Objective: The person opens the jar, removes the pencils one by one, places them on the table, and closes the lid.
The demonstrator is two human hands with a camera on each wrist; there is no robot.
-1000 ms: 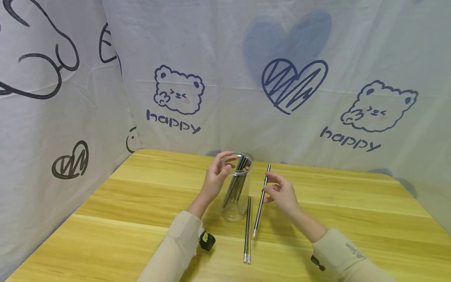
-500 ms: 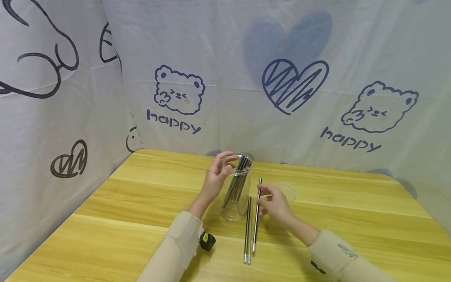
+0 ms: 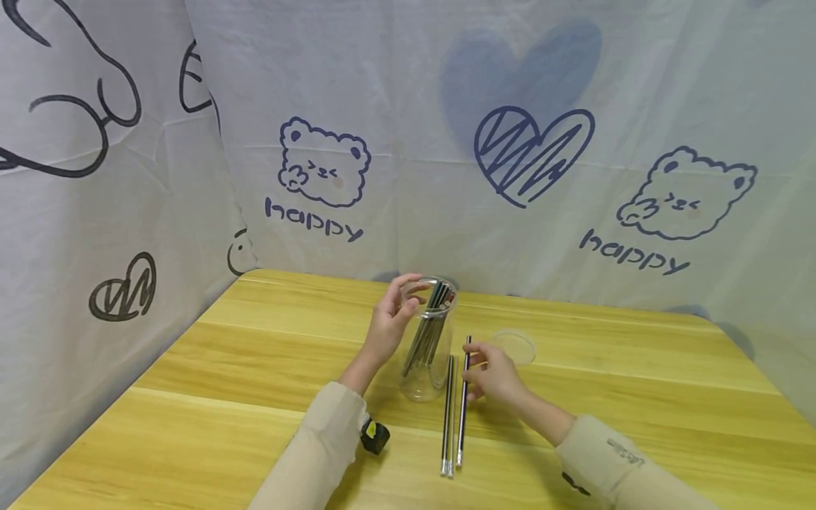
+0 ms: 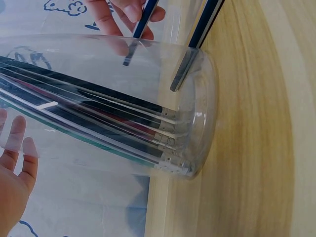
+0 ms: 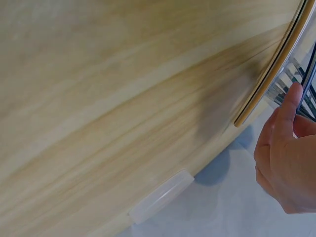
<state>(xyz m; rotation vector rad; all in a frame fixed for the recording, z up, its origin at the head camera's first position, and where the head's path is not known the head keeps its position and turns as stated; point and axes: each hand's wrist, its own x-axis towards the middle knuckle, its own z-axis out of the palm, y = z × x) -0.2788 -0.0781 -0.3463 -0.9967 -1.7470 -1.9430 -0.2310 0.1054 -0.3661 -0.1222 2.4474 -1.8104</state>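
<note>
A tall clear jar (image 3: 421, 391) stands on the table, and several dark pencils (image 3: 427, 340) lean inside it. My left hand (image 3: 389, 322) holds the jar near its rim. In the left wrist view the jar's pencils (image 4: 89, 98) have their metal-banded ends at the base. Right of the jar, my right hand (image 3: 500, 375) pinches a dark striped pencil (image 3: 462, 432) by its upper part, silver end toward me. Two pencils (image 3: 448, 425), one dark and one lighter-looking, lie just left of it on the table. The right wrist view shows the pinching right hand (image 5: 286, 153) at the edge.
A clear round lid (image 3: 515, 347) lies on the wooden table (image 3: 637, 397) behind my right hand. A printed white cloth (image 3: 421, 234) hangs along the back and left of the table. A small black device (image 3: 375, 435) sits at my left wrist.
My right hand has brought the pencil left and toward me, alongside the two lying pencils. The lid has come into sight behind that hand. My left hand stays at the jar.
</note>
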